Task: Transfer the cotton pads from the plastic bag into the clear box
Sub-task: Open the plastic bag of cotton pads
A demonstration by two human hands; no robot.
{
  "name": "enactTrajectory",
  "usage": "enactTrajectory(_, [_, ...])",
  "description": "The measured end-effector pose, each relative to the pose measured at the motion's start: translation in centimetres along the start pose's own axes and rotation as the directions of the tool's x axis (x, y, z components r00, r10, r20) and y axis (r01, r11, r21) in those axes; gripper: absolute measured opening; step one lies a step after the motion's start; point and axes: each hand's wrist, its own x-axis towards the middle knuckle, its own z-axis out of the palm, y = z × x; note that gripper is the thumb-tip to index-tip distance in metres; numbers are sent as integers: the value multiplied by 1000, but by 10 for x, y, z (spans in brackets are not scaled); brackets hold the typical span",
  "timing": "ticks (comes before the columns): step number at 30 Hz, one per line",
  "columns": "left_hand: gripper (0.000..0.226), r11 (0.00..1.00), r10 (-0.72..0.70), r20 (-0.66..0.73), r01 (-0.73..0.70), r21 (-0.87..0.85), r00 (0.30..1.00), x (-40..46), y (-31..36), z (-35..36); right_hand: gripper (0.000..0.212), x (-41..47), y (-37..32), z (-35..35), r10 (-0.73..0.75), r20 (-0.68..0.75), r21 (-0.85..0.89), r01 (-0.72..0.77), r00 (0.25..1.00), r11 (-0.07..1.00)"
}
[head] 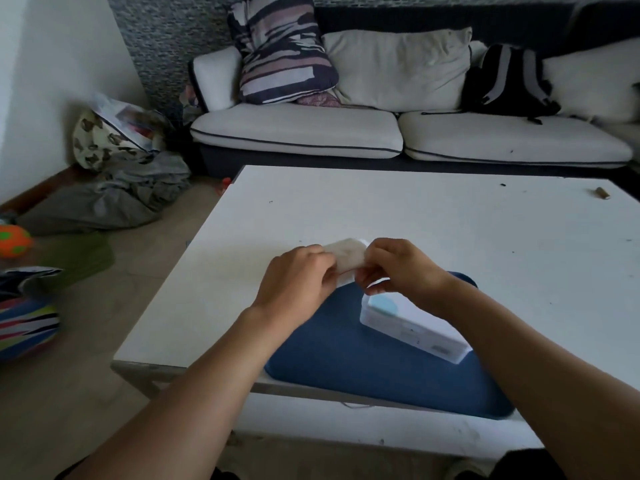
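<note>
Item: small translucent plastic bag of white cotton pads (346,257), held above the white rectangular counter (381,209), just beyond the far edge of the blue cushion. Contents blurred; single pads cannot be told apart.

Left hand (294,282): fingers (329,271) curled round the bag's left side, grasping it.

Right hand (398,268): fingers (367,275) curled at the bag's right end, pinching it; hand partly hides the near end of the box.

Item: clear rectangular plastic box (415,329), lying on the blue cushion, long axis running from upper left to lower right; a pale blue round patch shows at its upper-left end. Whether it stands open cannot be told. Bag and box are apart, the bag higher in view and to the left.

Item: dark blue oval cushion (363,368), on the counter's near edge, overhanging it slightly.

Item: small brown cylindrical object (602,193), near the counter's far right corner.

Surroundings: white sofa with dark piping (346,133) beyond the counter, bearing a striped pillow (280,46), a cream pillow (398,64) and a black backpack (509,77). Grey cloth heap (114,195) and orange-and-green ball (14,240) on the floor at left.
</note>
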Motion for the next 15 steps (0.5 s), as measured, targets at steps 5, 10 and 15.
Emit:
enactTrajectory(5, [14,1000,-12,-24,12,-20,1000,8,2,1,22,2,2,0,-3,-13,107,4,1000,994])
enactTrajectory(10, [14,965,-170,-23,162,-208,985,13,-4,3,41,1,1,8,31,-149,245,6,988,969])
enactTrajectory(15, [11,786,-333,82,325,-526,939,14,2,3,24,-3,8,26,-25,-208,156,58,978,986])
